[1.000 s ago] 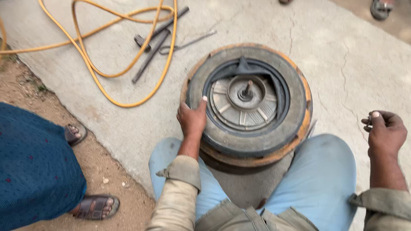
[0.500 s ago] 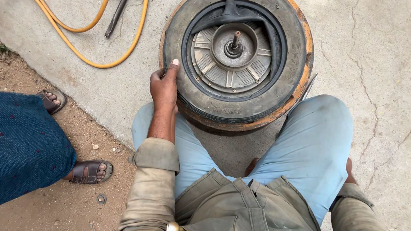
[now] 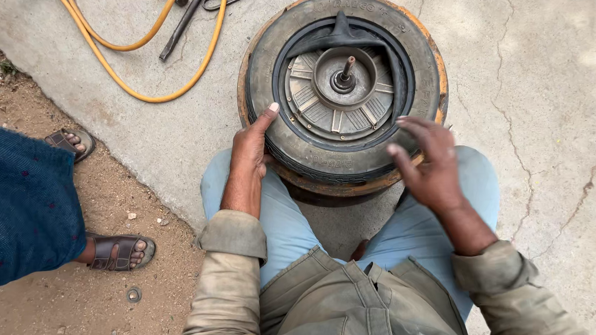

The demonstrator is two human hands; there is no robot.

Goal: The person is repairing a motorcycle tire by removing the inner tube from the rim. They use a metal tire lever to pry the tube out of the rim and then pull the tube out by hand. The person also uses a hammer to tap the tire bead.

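1. Black rubber tyre (image 3: 290, 150) lies flat in the upper middle of the frame, on a second, rust-edged wheel (image 3: 334, 186) stacked under it, both on the concrete floor (image 3: 515, 68) between the seated person's knees.
2. Judging by how things lie, the work is partly done: a black inner tube (image 3: 341, 35) shows along the upper rim and bulges out at the top, not fully tucked away, and the metal hub (image 3: 338, 91) with its centre bolt is bare.
3. Left hand (image 3: 251, 146) rests on the tyre's left sidewall, fingers curled loosely over the rubber, thumb pointing up; it presses more than it clasps.
4. Right hand (image 3: 430, 162) hangs just above the tyre's lower right edge, fingers spread and empty; it is blurred.
5. Count: two stacked wheels, one tube, one hub.
6. Upper left of the frame: one yellow hose (image 3: 130, 67) in loops, and at least two dark metal bars (image 3: 183, 21), partly cut off.
7. Left edge: another person's two sandalled feet (image 3: 118, 251) on bare dirt, below blue cloth (image 3: 14, 201).
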